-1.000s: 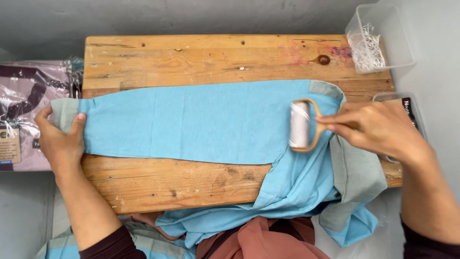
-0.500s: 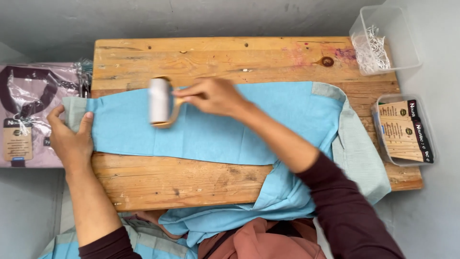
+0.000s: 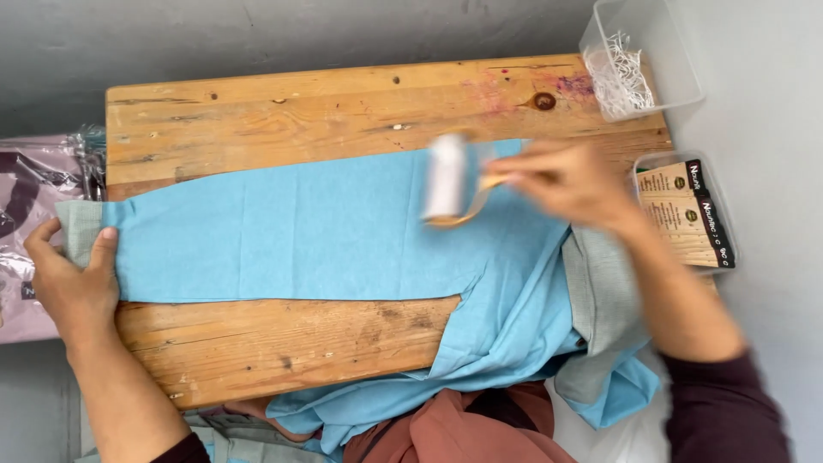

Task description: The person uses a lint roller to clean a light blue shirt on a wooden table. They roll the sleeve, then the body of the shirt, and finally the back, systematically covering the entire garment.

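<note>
A light blue cloth garment (image 3: 300, 231) with a grey ribbed cuff (image 3: 79, 227) lies flat along the middle of the worn wooden plank counter (image 3: 283, 103), its sleeve stretched out to the left and its body spilling over the near right edge in loose folds. The fabric looks thin, soft and light; it would bunch or slide under any rubbing, so it is best pinned flat at the cuff end and kept taut, which is where it is held now.

The left hand (image 3: 75, 283) lies at the left end of the counter, fingers curled around the edge and thumb pressed down on the cloth beside the cuff. The right hand (image 3: 566, 182), blurred, is closed around the wooden handle of a white lint roller (image 3: 446, 178), whose drum rests on the blue cloth toward the far right of the sleeve. The roller looks light and rigid, and its handle is the natural place to grip it.

Beyond the far right corner of the counter stands a clear plastic tub (image 3: 660, 51) with a tangle of white loops inside. Just right of the counter is a second clear tub (image 3: 724, 219) of brown and black card tags. Off the left edge lies a folded purple garment in a clear plastic bag (image 3: 34, 189). Rust-coloured cloth (image 3: 471, 433) bunches at the near edge.
</note>
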